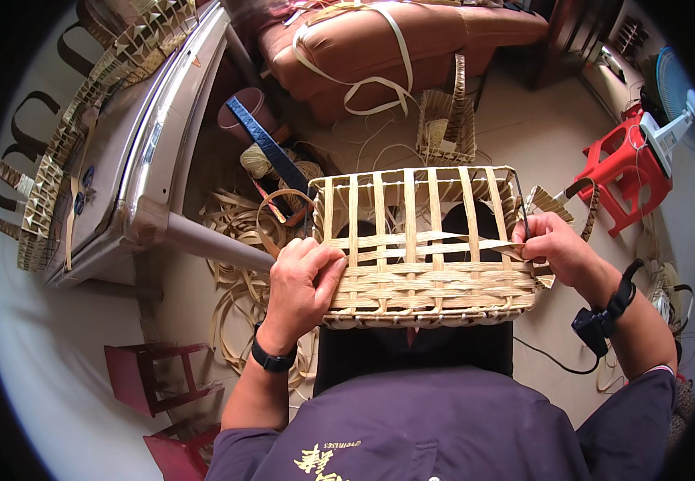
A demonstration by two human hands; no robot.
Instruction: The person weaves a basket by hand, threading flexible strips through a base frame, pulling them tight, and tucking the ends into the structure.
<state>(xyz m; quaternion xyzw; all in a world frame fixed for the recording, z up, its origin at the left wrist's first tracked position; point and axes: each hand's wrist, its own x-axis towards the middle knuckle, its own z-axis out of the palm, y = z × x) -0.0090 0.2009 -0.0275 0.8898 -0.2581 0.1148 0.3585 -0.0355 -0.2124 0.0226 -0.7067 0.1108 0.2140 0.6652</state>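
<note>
A half-woven bamboo basket (423,280) lies on my lap with its open frame of upright strips facing me. Several rows of flat strips are woven across its lower part. My left hand (303,284) grips the basket's left side, fingers pressed on the woven rows. My right hand (554,244) holds the right edge and pinches the end of a loose weaving strip (435,250) that runs across the uprights. A thin dark wire frame (520,210) edges the basket's right corner.
Loose bamboo strips (239,232) lie coiled on the floor at left. A small woven basket (446,127) stands by a brown sofa (379,44). A table (123,160) with woven pieces is at left, red stools (155,377) lower left, a red stool (624,172) and fan (680,104) at right.
</note>
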